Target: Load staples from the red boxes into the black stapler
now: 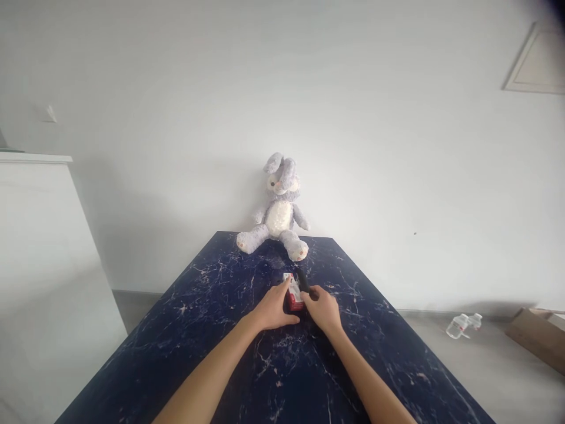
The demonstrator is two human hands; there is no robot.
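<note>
A small red and white box (295, 301) rests on the dark blue marbled table between my two hands. My left hand (274, 307) is at the box's left side, thumb and fingers spread apart; its fingertips reach the box's far left edge, while the thumb lies close to the near end. Curled around a black elongated object (302, 279) is my right hand (324, 308), with its thumb at the box's right side. The black object points away from me, along the box's right edge. Its lower part is hidden by my right hand, and its kind is unclear.
A grey plush rabbit (279, 218) sits at the far end of the table (185, 330), against the wall. To the left stands a white cabinet (44, 265). Clear plastic bottles (459, 325) and a cardboard box (536, 338) are on the floor at right.
</note>
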